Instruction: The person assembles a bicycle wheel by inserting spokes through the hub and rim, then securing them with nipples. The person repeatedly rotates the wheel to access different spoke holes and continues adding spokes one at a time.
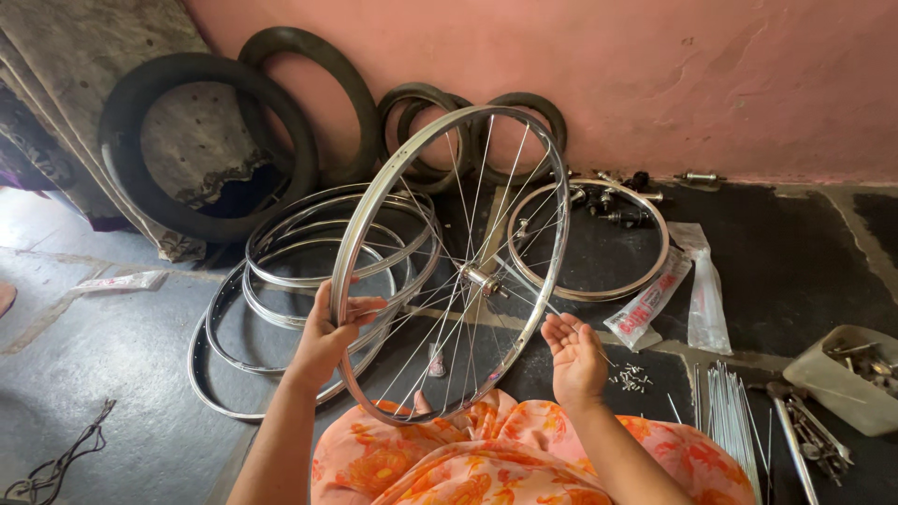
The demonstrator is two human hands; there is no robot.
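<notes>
A spoked silver bicycle wheel (369, 201) stands upright and tilted in front of me, its lower rim resting at my lap, which is covered in orange floral cloth (486, 458). My left hand (327, 332) grips the left side of the rim. My right hand (575, 355) is palm up with fingers apart just beside the right side of the rim, holding nothing. The hub (482, 279) sits at the wheel's centre, with thin spokes running to the rim.
Bare silver rims (271, 281) lie stacked on the dark floor at left, another rim (645, 271) at right. Black tyres (201, 140) lean on the pink wall. Loose spokes (734, 411), small nipples (629, 377), plastic packets (706, 299), hubs (617, 201) and a tray of parts (842, 379) lie at right.
</notes>
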